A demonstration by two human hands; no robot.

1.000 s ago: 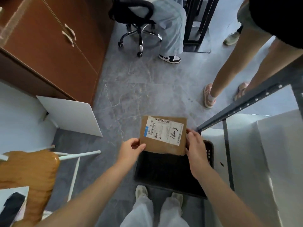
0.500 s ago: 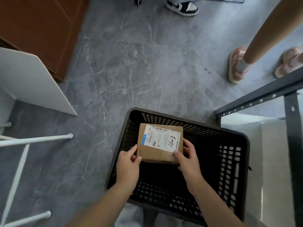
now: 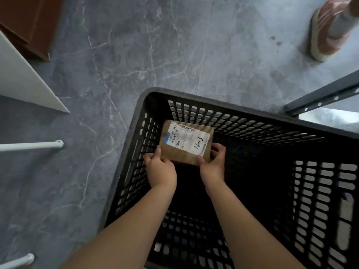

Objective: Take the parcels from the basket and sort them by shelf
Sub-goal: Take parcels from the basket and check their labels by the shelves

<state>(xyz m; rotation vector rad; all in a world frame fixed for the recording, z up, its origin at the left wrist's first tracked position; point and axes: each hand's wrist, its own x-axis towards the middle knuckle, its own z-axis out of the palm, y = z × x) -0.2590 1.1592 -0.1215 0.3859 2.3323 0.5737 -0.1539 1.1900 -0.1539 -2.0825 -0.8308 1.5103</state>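
Observation:
A brown cardboard parcel [image 3: 186,143] with a white shipping label and handwritten marks is down inside the black plastic basket [image 3: 242,113], near its far left corner. My left hand [image 3: 160,169] grips the parcel's near left corner. My right hand [image 3: 212,164] grips its near right corner, thumb on top by the label. Both forearms reach down into the basket. The basket's floor is dark, and I cannot tell whether the parcel rests on it or whether other parcels lie there.
The basket stands on a grey marbled floor. A dark metal shelf frame [image 3: 322,96] is at the right. Another person's foot in a pink shoe [image 3: 326,33] is at top right. A white board [image 3: 23,82], a brown cabinet [image 3: 31,22] and white rods [image 3: 33,146] are at left.
Both hands have carried the parcel from above the basket down deep into it, toward the far left corner. The camera has tilted down and moved closer.

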